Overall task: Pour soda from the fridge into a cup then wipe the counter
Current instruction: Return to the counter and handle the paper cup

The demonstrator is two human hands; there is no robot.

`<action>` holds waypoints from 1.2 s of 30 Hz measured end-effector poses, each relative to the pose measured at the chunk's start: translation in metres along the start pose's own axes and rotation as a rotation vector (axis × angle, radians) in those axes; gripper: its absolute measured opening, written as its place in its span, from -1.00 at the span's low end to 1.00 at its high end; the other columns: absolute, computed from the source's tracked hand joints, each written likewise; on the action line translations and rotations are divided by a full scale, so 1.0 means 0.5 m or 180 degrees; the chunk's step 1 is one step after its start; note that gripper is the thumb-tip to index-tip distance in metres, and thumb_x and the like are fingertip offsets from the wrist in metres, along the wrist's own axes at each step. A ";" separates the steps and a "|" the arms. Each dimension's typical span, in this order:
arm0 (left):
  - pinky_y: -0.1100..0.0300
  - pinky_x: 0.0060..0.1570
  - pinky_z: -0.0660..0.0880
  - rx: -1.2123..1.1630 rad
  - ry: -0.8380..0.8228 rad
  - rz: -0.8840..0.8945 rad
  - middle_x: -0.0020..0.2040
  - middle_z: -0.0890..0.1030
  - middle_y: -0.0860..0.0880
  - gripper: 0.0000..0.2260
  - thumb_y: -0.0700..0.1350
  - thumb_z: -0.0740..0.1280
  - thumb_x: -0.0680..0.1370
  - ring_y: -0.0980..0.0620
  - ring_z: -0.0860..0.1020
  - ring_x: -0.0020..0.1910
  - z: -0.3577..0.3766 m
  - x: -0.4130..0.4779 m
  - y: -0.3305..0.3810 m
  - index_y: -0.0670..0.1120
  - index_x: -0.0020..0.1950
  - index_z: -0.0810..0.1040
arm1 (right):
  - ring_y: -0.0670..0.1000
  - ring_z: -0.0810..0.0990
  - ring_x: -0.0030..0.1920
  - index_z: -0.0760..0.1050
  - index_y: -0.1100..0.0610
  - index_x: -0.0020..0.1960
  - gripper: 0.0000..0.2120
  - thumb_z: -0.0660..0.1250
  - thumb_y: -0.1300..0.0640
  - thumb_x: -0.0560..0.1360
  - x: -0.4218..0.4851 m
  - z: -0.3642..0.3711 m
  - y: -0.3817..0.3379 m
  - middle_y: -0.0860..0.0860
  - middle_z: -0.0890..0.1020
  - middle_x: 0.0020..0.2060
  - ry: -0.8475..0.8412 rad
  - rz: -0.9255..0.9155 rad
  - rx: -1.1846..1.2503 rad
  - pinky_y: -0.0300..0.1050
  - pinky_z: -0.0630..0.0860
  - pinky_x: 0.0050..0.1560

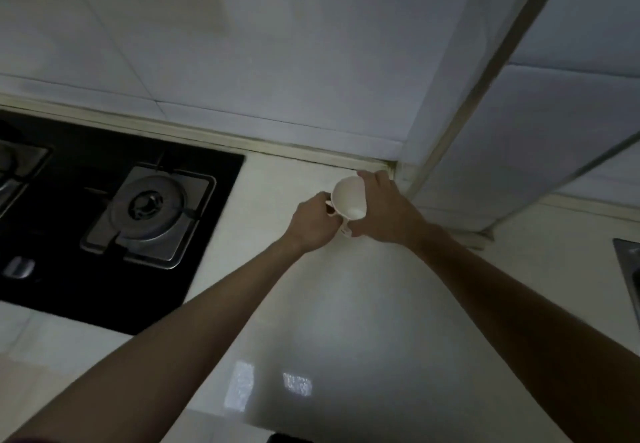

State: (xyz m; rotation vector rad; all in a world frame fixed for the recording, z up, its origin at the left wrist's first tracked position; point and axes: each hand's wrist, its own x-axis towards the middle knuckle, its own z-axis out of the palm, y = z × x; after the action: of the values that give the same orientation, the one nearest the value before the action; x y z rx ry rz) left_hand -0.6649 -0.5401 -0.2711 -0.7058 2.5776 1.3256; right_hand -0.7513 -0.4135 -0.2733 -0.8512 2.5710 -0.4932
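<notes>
A small white cup (349, 197) is held tilted just above the pale counter (311, 321), near the back wall corner. Its open mouth faces me and it looks empty inside. My right hand (382, 208) wraps around the cup's right side. My left hand (313, 222) is closed at the cup's left side, where the handle is, and its fingers hide the handle. No soda bottle or cloth is in view.
A black gas hob (114, 221) with a metal burner (150, 203) fills the left of the counter. White wall tiles (277, 61) rise behind. The edge of a steel sink (628, 269) shows at the far right.
</notes>
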 end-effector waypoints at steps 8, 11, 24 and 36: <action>0.06 0.14 0.48 0.0046 0.0091 0.0213 0.26 0.56 -0.16 -0.61 -0.16 0.30 0.56 -0.15 0.54 0.20 -0.014 0.160 -0.036 -0.19 0.38 0.40 | 0.17 0.33 0.36 0.07 0.15 0.53 0.01 0.59 -0.05 0.30 0.161 0.037 0.022 0.15 0.24 0.39 0.0311 0.0116 0.0088 0.05 0.42 0.25; 0.09 0.14 0.46 -0.0027 0.0139 0.0297 0.27 0.55 -0.17 -0.61 -0.17 0.30 0.56 -0.16 0.53 0.21 0.005 0.191 -0.052 -0.20 0.38 0.39 | 0.16 0.36 0.33 0.08 0.14 0.53 -0.01 0.58 -0.08 0.32 0.188 0.057 0.033 0.15 0.25 0.37 0.0402 0.0134 0.0102 -0.05 0.40 0.13; 0.06 0.19 0.42 0.0167 -0.0058 0.0392 0.33 0.49 -0.19 -0.50 -0.12 0.31 0.56 -0.16 0.51 0.25 0.018 0.196 -0.066 -0.19 0.47 0.29 | 0.20 0.23 0.44 -0.06 0.13 0.58 0.05 0.54 -0.11 0.36 0.183 0.054 0.035 0.16 0.17 0.46 0.0120 0.0415 0.0070 0.12 0.34 0.33; 0.02 -0.03 0.49 0.1357 0.0077 0.1678 0.04 0.55 -0.14 -0.80 -0.17 0.32 0.53 -0.14 0.55 -0.02 -0.042 0.032 0.031 -0.17 0.13 0.54 | 0.05 0.51 0.20 0.41 0.17 0.35 -0.62 0.27 0.06 0.58 -0.129 -0.117 0.030 0.08 0.53 0.24 0.0421 0.0206 -0.0344 -0.11 0.42 0.18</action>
State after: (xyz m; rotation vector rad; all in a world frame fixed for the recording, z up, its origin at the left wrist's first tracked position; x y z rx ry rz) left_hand -0.6849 -0.5546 -0.2529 0.0366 3.0389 0.8023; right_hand -0.7376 -0.3497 -0.2133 -0.7923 2.7585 -0.4069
